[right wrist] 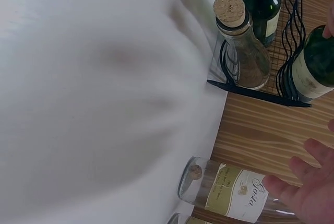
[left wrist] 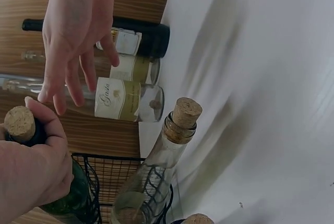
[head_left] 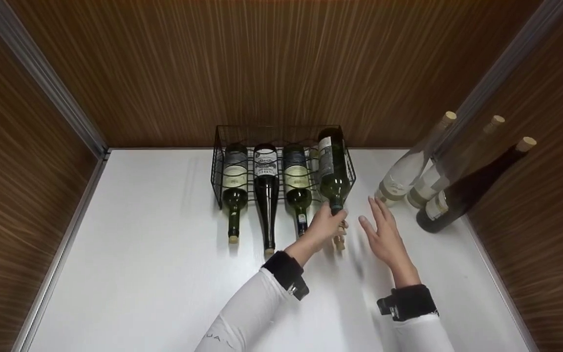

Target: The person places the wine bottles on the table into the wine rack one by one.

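I see left hand gripping green glass bottle, neck near, axis near-far, at wire rack; right hand spread.

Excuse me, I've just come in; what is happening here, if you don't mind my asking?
A person's left hand grips a green bottle by its neck, at the right end of a black wire rack. The right hand is open and holds nothing. Four other bottles lie in the rack, while two clear bottles and a dark bottle stand to the right.
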A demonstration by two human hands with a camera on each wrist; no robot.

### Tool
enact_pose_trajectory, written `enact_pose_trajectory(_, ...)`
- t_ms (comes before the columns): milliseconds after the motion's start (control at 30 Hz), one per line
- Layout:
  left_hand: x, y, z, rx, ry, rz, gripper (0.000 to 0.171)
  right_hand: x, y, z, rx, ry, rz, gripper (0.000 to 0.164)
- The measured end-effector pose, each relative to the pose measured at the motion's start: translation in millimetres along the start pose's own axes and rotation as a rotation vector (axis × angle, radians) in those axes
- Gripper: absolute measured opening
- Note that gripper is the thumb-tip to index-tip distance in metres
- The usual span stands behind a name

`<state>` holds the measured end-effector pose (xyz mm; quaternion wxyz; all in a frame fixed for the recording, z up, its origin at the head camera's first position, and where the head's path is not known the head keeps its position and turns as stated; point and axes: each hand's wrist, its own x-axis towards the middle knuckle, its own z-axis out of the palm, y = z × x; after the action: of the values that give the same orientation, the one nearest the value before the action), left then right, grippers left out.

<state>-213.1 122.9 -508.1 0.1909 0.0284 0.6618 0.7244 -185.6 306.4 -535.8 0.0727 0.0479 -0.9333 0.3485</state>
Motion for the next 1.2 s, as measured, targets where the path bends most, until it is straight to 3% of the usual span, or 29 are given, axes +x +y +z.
enact_pose_trajectory(200,7.8,-2.6,2.1,0.006,-0.029,-0.046,0.025,-1.5,1.7,0.0,0.011,-0.018,0.022,0.062)
enact_pose_trajectory(400,15.7,-8.8,1.5,-0.098,-0.044,-0.073,0.031,-1.2,4.6,1.3,0.026,0.01,0.0,0.059)
enact_pose_trajectory(633,24.7,-7.8,1.2,-0.23,-0.023,-0.033,0.029,0.4,7.1,0.6,0.036,0.031,-0.002,0.058)
enact_pose_trajectory(967,26.9,-5.6,-1.9,-0.202,-0.011,0.004,0.034,1.1,8.1,-0.1,0.037,0.035,-0.005,0.057)
enact_pose_trajectory(1200,29.8,-9.7,-4.5,-0.361,-0.003,-0.013,0.048,1.0,10.1,1.1,0.039,0.03,-0.014,0.056)
